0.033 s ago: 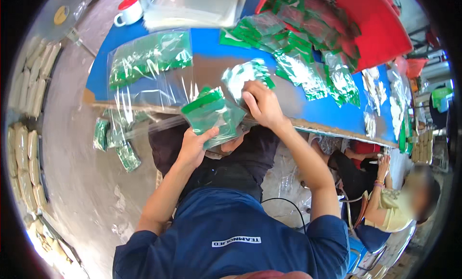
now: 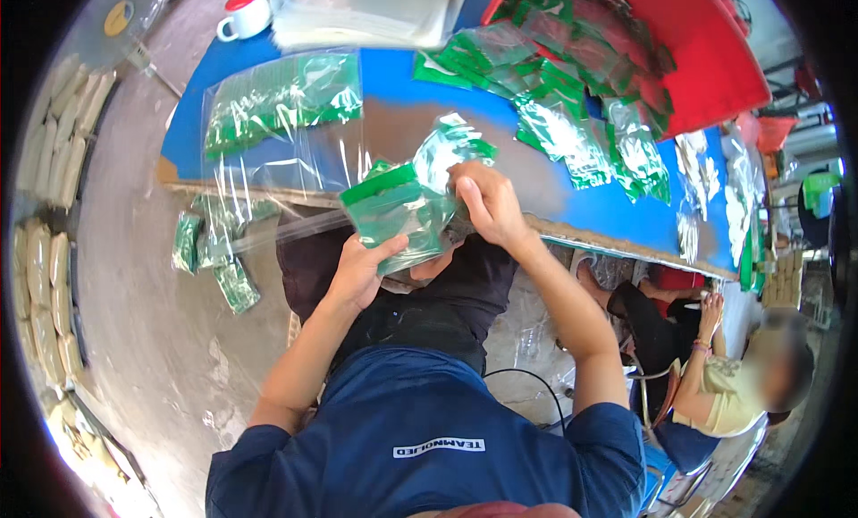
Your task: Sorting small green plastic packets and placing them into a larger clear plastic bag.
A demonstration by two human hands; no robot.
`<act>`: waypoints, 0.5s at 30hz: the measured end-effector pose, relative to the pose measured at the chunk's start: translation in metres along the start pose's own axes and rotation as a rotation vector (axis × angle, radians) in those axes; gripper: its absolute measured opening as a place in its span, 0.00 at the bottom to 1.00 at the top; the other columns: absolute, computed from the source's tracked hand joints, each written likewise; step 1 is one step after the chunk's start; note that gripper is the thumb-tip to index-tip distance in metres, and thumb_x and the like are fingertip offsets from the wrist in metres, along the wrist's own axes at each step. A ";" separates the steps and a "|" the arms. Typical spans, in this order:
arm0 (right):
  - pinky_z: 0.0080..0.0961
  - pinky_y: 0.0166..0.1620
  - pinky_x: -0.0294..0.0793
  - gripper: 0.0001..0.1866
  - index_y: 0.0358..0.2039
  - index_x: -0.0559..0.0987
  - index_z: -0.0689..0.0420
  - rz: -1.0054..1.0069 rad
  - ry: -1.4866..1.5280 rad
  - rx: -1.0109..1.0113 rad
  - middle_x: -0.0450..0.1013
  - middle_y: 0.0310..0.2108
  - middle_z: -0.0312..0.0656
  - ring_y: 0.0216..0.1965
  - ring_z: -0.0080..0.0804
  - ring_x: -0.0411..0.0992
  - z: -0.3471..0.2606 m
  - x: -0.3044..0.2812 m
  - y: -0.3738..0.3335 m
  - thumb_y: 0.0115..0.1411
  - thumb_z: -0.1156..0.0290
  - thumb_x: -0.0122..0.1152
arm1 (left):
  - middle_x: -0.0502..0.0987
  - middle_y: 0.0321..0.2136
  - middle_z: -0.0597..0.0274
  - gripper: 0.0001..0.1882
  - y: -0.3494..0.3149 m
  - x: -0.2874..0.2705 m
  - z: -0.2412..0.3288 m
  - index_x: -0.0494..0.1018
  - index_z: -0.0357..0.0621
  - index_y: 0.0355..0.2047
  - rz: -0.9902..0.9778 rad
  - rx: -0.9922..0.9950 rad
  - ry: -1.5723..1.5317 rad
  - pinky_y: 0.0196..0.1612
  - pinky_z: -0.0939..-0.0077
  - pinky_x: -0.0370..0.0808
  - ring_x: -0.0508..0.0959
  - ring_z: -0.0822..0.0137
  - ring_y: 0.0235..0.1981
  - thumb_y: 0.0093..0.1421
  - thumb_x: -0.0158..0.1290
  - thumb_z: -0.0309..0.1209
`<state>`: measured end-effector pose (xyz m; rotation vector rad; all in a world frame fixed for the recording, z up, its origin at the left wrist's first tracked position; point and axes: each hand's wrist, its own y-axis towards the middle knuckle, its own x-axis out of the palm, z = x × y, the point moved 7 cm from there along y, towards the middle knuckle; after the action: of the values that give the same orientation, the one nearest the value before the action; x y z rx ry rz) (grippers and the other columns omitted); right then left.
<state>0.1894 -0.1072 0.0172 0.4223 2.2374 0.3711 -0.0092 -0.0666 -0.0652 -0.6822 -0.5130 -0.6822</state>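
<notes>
My left hand (image 2: 362,269) is closed on a stack of green-and-clear plastic packets (image 2: 398,212), its thumb across the front. The stack is tilted up over my lap at the table's near edge. Just right of it, my right hand (image 2: 492,203) has its fingers bent against a bunch of shiny packets (image 2: 451,151) with green edges. These packets meet the right side of the stack; how the fingertips grip them is partly hidden. To the left, a large clear bag (image 2: 281,98) filled with green packets lies on the blue table (image 2: 393,75).
A red tub (image 2: 715,58) tips more green packets (image 2: 581,53) onto the table. Clear plastic sheets (image 2: 357,13) and a white mug with a red lid (image 2: 246,13) stand at the back. Filled packets (image 2: 237,286) hang below the left edge. Another person (image 2: 728,384) sits at right.
My right hand has come slightly left and nearer, bringing the shiny packets closer to the stack. My left hand has stayed nearly in place with its packets.
</notes>
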 end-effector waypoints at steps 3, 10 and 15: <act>0.32 0.42 0.72 0.21 0.28 0.75 0.64 -0.156 0.491 0.153 0.72 0.28 0.44 0.36 0.38 0.75 -0.007 0.016 0.006 0.72 0.62 0.44 | 0.76 0.51 0.53 0.23 0.001 0.000 -0.004 0.69 0.32 0.54 -0.048 -0.061 0.022 0.57 0.66 0.72 0.76 0.62 0.52 0.59 0.61 0.25; 0.45 0.57 0.67 0.24 0.51 0.73 0.63 0.096 -0.252 -0.140 0.71 0.52 0.58 0.55 0.54 0.69 0.048 0.023 0.101 0.67 0.55 0.50 | 0.77 0.49 0.55 0.25 0.000 -0.001 -0.001 0.69 0.31 0.54 0.066 0.075 0.082 0.54 0.68 0.72 0.76 0.65 0.48 0.57 0.63 0.25; 0.48 0.66 0.57 0.49 0.63 0.62 0.64 -0.216 -0.317 -0.152 0.62 0.61 0.56 0.63 0.56 0.59 -0.013 0.016 0.030 0.47 0.49 0.70 | 0.76 0.50 0.57 0.27 -0.025 -0.015 0.009 0.69 0.35 0.55 0.062 0.086 0.100 0.56 0.68 0.72 0.76 0.65 0.50 0.55 0.63 0.23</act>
<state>0.1750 -0.0755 0.0262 0.1444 1.9080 0.3322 -0.0389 -0.0693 -0.0586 -0.5779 -0.4252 -0.6290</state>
